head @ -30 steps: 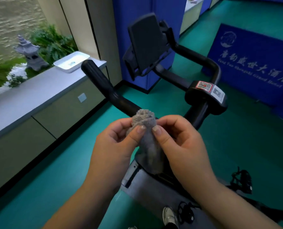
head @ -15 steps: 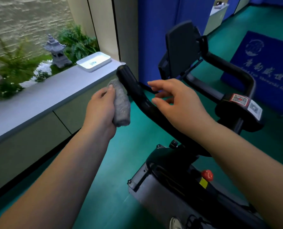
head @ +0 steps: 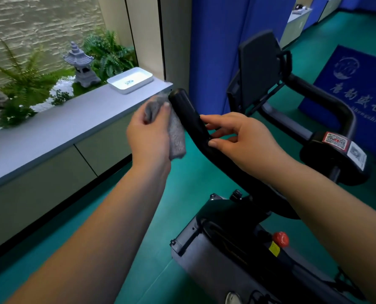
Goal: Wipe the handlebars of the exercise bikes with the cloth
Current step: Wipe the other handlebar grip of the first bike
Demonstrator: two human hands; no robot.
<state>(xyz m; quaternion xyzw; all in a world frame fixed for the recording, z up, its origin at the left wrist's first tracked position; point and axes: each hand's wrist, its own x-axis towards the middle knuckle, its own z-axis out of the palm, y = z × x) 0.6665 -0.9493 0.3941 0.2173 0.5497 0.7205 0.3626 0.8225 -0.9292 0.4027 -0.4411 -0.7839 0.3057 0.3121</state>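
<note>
My left hand (head: 148,132) has its grip curled round the grey cloth (head: 176,133), bunched, with a tail hanging below the palm. The cloth lies against the left side of the near handlebar (head: 188,116), just under its rounded end cap at centre frame. My right hand (head: 237,137) is on the other side of that bar, fingers fairly straight and touching it, thumb underneath; I read that as steadying, not a closed grip.

What matters for the stroke: the bar's long axis runs from the cap at upper centre down and to the right toward the stem. The cloth sits at the top, so I judge the wipe should travel down along that axis, and the left hand is the one placed to do it. The right hand lies in that path and would need to shift.

The far handlebar (head: 327,102) loops at right, untouched. The bar looks smooth and matte. A long grey bench (head: 51,130) carrying a white tray (head: 131,81) runs along the left; the floor (head: 182,183) is teal.
</note>
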